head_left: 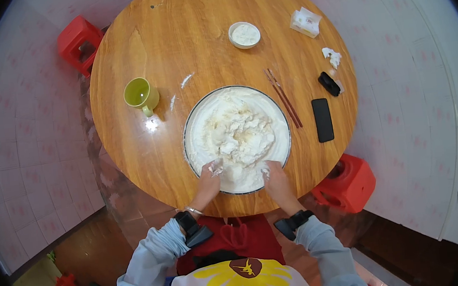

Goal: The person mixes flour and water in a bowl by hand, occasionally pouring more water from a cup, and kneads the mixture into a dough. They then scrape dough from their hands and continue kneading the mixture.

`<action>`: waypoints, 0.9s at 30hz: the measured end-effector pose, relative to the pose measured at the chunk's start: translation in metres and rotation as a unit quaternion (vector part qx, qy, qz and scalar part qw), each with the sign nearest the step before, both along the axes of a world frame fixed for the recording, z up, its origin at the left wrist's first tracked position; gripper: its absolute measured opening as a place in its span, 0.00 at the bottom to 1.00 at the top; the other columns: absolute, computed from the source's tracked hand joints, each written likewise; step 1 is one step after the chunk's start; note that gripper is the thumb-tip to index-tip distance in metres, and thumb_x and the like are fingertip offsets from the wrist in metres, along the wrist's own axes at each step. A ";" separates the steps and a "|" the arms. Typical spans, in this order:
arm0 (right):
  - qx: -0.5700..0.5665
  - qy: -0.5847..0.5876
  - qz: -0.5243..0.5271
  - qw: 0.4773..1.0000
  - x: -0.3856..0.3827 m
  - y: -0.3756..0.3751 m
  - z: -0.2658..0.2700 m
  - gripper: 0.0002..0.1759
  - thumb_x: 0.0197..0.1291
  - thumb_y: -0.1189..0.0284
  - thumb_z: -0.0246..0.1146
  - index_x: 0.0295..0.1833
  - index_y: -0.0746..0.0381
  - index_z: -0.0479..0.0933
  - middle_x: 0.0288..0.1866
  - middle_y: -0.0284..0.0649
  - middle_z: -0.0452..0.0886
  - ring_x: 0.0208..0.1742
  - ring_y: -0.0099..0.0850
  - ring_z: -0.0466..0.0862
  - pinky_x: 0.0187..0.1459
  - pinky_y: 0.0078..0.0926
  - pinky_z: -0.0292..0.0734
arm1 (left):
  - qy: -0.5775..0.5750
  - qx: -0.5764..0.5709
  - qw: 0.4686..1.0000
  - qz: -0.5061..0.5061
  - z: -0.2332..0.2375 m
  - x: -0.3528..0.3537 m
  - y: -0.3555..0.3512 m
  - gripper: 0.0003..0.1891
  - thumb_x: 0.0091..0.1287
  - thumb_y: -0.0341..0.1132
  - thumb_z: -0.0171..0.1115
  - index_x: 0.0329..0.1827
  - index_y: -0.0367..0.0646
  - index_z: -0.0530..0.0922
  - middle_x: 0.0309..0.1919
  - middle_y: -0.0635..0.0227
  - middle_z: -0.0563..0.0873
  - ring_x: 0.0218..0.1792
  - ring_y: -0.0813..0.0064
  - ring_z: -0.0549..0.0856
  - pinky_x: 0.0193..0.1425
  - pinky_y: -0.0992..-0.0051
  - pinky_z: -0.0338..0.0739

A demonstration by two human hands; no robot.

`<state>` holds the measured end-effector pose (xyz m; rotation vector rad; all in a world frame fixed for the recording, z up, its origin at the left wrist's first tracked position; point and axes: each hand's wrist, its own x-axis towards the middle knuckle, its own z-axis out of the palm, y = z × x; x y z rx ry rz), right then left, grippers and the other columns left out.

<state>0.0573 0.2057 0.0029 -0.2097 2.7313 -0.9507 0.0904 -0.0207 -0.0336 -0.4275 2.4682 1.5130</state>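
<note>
Tiled walls (30,164) with pinkish blotches wrap around this one, and in the middle is a round wooden worktop (134,41). Red plastic stools (351,186) are tucked around its edge, one upper left and one lower right.

Big round dish (185,142) with a dark rim is sitting on the near half of the worktop, and it's loaded with a white floury mix (244,133): clumpy and slightly yellowish in the middle, loose powder around the outside.

Both hands are at the near side of the dish. Left hand (211,177) has its fingers curled in over the near-left rim, right hand (273,173) is doing much the same at the near-right, both dusted white. Honestly can't tell if either one is gripping anything.

Other stuff: green mug (141,93) off to the left, handle toward the person; white bowl (232,36) of powder beyond the dish; pair of chopsticks (286,102) just right of it, then a dark phone (323,120) with a small black object (329,84) near its far end.
</note>
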 end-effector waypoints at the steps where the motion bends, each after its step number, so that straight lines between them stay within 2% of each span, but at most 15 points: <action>1: 0.020 0.001 0.004 1.000 0.002 -0.007 -0.009 0.15 0.58 0.76 0.57 0.51 0.68 0.70 0.48 0.55 0.72 0.50 0.54 0.74 0.50 0.47 0.70 | -0.001 -0.001 1.000 -0.006 -0.001 -0.001 0.003 0.19 0.68 0.35 0.53 0.58 0.33 0.73 0.48 0.54 0.81 0.52 0.59 0.79 0.61 0.71 0.70; 3: 0.042 -0.028 -0.035 0.998 0.004 -0.018 -0.023 0.14 0.59 0.76 0.57 0.51 0.68 0.70 0.48 0.55 0.73 0.50 0.54 0.74 0.50 0.46 0.70 | -0.047 0.080 0.995 0.047 -0.003 -0.004 0.012 0.17 0.69 0.32 0.52 0.58 0.33 0.73 0.52 0.54 0.79 0.56 0.68 0.77 0.62 0.74 0.67; 4: 0.065 -0.056 -0.071 0.994 0.005 -0.023 -0.028 0.14 0.59 0.75 0.56 0.50 0.68 0.70 0.48 0.55 0.73 0.50 0.54 0.74 0.50 0.46 0.70 | -0.049 0.078 0.995 0.046 -0.004 -0.005 0.013 0.17 0.69 0.32 0.52 0.58 0.33 0.73 0.52 0.54 0.79 0.56 0.68 0.77 0.62 0.74 0.67; 6: 0.043 -0.069 -0.111 0.990 0.009 -0.034 -0.034 0.13 0.58 0.75 0.57 0.49 0.68 0.72 0.46 0.56 0.76 0.49 0.54 0.76 0.50 0.45 0.71 | -0.126 0.128 0.984 -0.014 -0.006 -0.006 0.015 0.21 0.66 0.34 0.54 0.59 0.30 0.73 0.50 0.45 0.80 0.55 0.52 0.77 0.63 0.69 0.68; 10: 0.001 -0.075 -0.181 0.981 0.017 -0.052 -0.039 0.13 0.58 0.75 0.56 0.48 0.68 0.76 0.44 0.56 0.80 0.48 0.53 0.78 0.52 0.42 0.72 | -0.106 0.101 0.989 0.017 -0.010 0.002 0.032 0.20 0.65 0.33 0.53 0.58 0.30 0.74 0.52 0.43 0.79 0.55 0.53 0.78 0.61 0.69 0.69; 13: -0.048 -0.101 -0.208 0.972 0.024 -0.074 -0.040 0.14 0.59 0.74 0.54 0.49 0.69 0.76 0.45 0.57 0.80 0.48 0.51 0.79 0.52 0.39 0.72 | -0.108 0.171 0.978 0.055 -0.027 0.008 0.041 0.21 0.65 0.32 0.52 0.59 0.29 0.72 0.51 0.42 0.79 0.55 0.55 0.79 0.60 0.69 0.70; 15: -0.081 -0.145 -0.247 0.955 0.025 -0.089 -0.031 0.14 0.61 0.74 0.53 0.49 0.69 0.76 0.44 0.54 0.80 0.48 0.47 0.80 0.51 0.36 0.73 | -0.129 0.249 0.949 0.144 -0.025 0.008 0.050 0.19 0.65 0.30 0.51 0.57 0.28 0.72 0.47 0.49 0.82 0.48 0.62 0.81 0.54 0.71 0.73; 16: -0.113 -0.187 -0.284 0.934 0.024 -0.095 -0.027 0.14 0.62 0.74 0.53 0.49 0.70 0.75 0.44 0.52 0.81 0.47 0.43 0.80 0.50 0.34 0.73 | -0.128 0.249 0.949 0.144 -0.019 0.006 0.050 0.19 0.65 0.30 0.51 0.57 0.28 0.72 0.47 0.49 0.82 0.48 0.62 0.81 0.54 0.71 0.73; 18: -0.167 -0.196 -0.321 0.911 0.027 -0.100 -0.037 0.14 0.63 0.75 0.52 0.51 0.70 0.75 0.44 0.49 0.81 0.47 0.38 0.80 0.49 0.32 0.73 | -0.188 0.363 0.880 0.240 -0.003 0.003 0.048 0.16 0.65 0.29 0.51 0.54 0.30 0.74 0.42 0.60 0.82 0.42 0.72 0.80 0.47 0.74 0.74; 20: -0.218 -0.205 -0.359 0.884 0.030 -0.100 -0.044 0.14 0.65 0.75 0.51 0.52 0.70 0.75 0.45 0.45 0.80 0.47 0.34 0.79 0.47 0.30 0.73 | -0.185 0.378 0.864 0.278 0.003 0.004 0.046 0.14 0.66 0.28 0.51 0.52 0.31 0.75 0.41 0.63 0.81 0.41 0.75 0.79 0.45 0.75 0.74; 21: -0.283 -0.241 -0.372 0.851 0.028 -0.102 -0.039 0.15 0.66 0.75 0.50 0.54 0.70 0.74 0.46 0.42 0.79 0.47 0.31 0.78 0.47 0.28 0.73 | -0.182 0.393 0.845 0.315 0.009 0.002 0.045 0.12 0.67 0.28 0.51 0.50 0.33 0.75 0.39 0.67 0.81 0.39 0.77 0.78 0.42 0.76 0.74; 22: -0.346 -0.276 -0.382 0.811 0.026 -0.104 -0.033 0.16 0.67 0.75 0.49 0.56 0.69 0.72 0.47 0.40 0.78 0.47 0.27 0.77 0.46 0.26 0.74 | -0.181 0.392 0.846 0.314 0.015 0.000 0.043 0.12 0.67 0.28 0.51 0.50 0.33 0.75 0.39 0.67 0.81 0.39 0.77 0.78 0.42 0.76 0.74; 23: -0.348 -0.276 -0.381 0.811 0.024 -0.105 -0.027 0.16 0.67 0.75 0.49 0.56 0.69 0.72 0.47 0.40 0.78 0.47 0.27 0.77 0.46 0.26 0.74 | -0.180 0.409 0.836 0.318 0.021 -0.003 0.041 0.12 0.68 0.29 0.50 0.50 0.33 0.75 0.39 0.67 0.81 0.40 0.77 0.78 0.43 0.75 0.74; 25: -0.446 -0.277 -0.409 0.747 0.014 -0.106 -0.005 0.17 0.68 0.74 0.49 0.59 0.68 0.70 0.48 0.38 0.77 0.46 0.25 0.76 0.45 0.22 0.74 | -0.178 0.425 0.827 0.322 0.041 -0.013 0.038 0.11 0.69 0.30 0.50 0.49 0.34 0.76 0.40 0.67 0.81 0.41 0.77 0.78 0.44 0.75 0.74; 27: -0.445 -0.243 -0.393 0.767 -0.003 -0.100 0.008 0.17 0.68 0.74 0.49 0.58 0.69 0.71 0.48 0.39 0.78 0.45 0.25 0.76 0.46 0.22 0.72 | -0.119 0.481 0.819 0.290 0.061 -0.031 0.039 0.11 0.71 0.31 0.49 0.50 0.35 0.75 0.42 0.67 0.80 0.42 0.77 0.78 0.46 0.75 0.73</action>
